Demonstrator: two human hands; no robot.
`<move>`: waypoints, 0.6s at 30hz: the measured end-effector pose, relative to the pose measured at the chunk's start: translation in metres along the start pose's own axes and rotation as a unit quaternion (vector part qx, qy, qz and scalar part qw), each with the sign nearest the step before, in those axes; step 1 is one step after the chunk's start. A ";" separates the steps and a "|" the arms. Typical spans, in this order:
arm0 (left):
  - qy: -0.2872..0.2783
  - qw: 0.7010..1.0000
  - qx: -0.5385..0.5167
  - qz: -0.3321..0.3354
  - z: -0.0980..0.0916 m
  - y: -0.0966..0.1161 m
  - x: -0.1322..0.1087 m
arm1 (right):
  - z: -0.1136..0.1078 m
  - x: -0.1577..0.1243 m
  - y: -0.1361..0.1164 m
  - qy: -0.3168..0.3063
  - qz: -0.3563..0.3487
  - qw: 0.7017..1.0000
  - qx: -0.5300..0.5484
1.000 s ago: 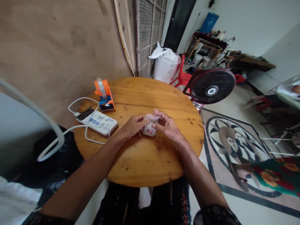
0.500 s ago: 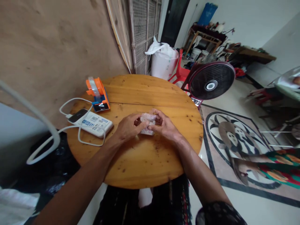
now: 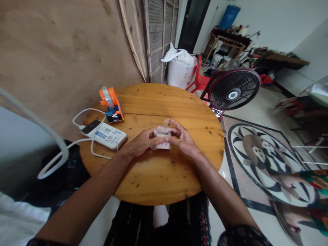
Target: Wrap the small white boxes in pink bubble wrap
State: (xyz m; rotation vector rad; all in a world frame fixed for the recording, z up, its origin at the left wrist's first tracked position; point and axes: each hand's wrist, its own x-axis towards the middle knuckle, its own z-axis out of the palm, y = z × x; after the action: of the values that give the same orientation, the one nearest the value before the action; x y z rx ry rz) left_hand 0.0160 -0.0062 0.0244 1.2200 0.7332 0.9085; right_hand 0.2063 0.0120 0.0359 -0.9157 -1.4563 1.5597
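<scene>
Since half a second ago the left thumb has swung down flat across the front of the small white boxy packet in clear crinkly plastic [image 3: 163, 145], and more of its lower face shows now. Over on the right, the other person's green-and-red patterned trousers [image 3: 319, 212] have shifted too, feet now further apart.

So, the packet sits between both hands, just above or on the round yellow-brown wooden bench [image 3: 164, 177], can't tell which. The left hand [image 3: 142, 141] is partly curled, thumb in front, fingers behind, gripping that side. The right hand [image 3: 183, 136] pinches the other side with its thumb, index finger stretched out by a thin see-through tan flap [image 3: 166, 122] sticking up.

Looks to me like they're mid-way through working the wrapping. Next move calls for a steady left grip and a careful fingertip pinch on that flap, imo.

Packet itself: whitish, shiny, wrinkled on top, a bit of red print low on the front, too small to read.
</scene>
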 end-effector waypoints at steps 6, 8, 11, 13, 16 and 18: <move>0.026 0.996 -0.090 -0.011 -0.001 -0.010 0.002 | -0.001 0.000 0.000 0.014 -0.018 1.000 -0.014; 0.036 0.994 -0.103 -0.013 -0.001 -0.012 0.003 | -0.001 0.000 0.001 0.034 -0.028 0.999 -0.015; 0.049 0.992 -0.111 -0.023 -0.001 -0.013 0.003 | -0.002 0.002 0.002 0.065 -0.046 0.997 -0.008; 0.055 0.992 -0.113 -0.032 0.000 -0.011 0.002 | -0.003 0.003 0.003 0.075 -0.050 0.996 0.003; 0.044 0.992 -0.107 -0.041 0.002 -0.008 0.000 | -0.004 0.005 0.004 0.072 -0.042 0.996 0.009; 0.033 0.994 -0.095 -0.038 0.003 -0.007 -0.001 | -0.003 0.006 0.005 0.071 -0.040 0.997 0.005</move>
State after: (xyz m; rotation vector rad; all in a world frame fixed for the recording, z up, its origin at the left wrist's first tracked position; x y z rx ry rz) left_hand 0.0196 -0.0089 0.0182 0.9916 0.7230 0.9377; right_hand 0.2066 0.0187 0.0305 -0.9315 -1.3664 1.4138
